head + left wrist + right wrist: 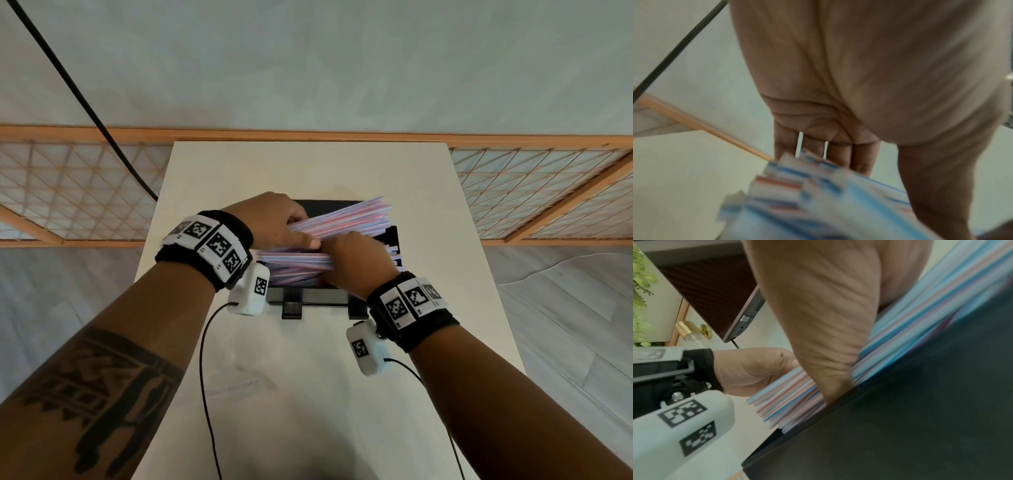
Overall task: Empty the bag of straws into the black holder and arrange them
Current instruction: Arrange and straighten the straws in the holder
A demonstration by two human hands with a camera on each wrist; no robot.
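The straws (342, 222) are out of the bag and in the black holder (329, 205) on the counter (308, 164) — but messy. The left hand (274, 219) grips one bunch, the right hand (356, 260) another. Tidying is left — no bag shows.

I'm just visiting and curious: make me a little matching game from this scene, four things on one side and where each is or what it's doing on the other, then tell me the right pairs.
Things:
1. left hand
2. right hand
3. black holder
4. black cable

Descriptions:
A. stands on the white table
B. grips the raised, tilted bundle of straws
C. runs slanting down from the top left to the table's edge
D. reaches into the holder among the lower straws

Pairs: 1-B, 2-D, 3-A, 4-C
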